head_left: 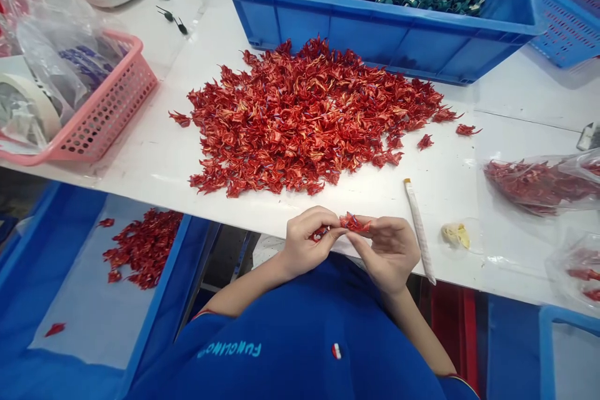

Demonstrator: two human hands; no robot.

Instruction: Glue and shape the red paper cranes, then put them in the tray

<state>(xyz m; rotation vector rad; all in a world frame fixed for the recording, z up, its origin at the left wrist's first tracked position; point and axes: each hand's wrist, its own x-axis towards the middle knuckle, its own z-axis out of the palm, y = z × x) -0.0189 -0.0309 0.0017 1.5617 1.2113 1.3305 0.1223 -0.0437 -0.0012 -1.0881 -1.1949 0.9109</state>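
My left hand [307,244] and my right hand [387,253] meet above the table's front edge. Between their fingertips is a red and gold folded paper figure [354,223], pinched mainly by my right hand. My left fingers also hold a smaller red folded piece [319,235]. Beyond my hands, a large heap of similar red folded paper figures [300,119] lies on the white table [510,90]. A slim white tube with a yellow cap [419,231] and a pale yellowish lump [455,235] lie to the right of my right hand.
A blue plastic crate [375,31] of dark green folded figures stands at the far edge. A pink basket [110,115] holds plastic bags and tape. A clear bag of red figures [539,184] lies right. A blue bin [159,281] with red figures sits low left.
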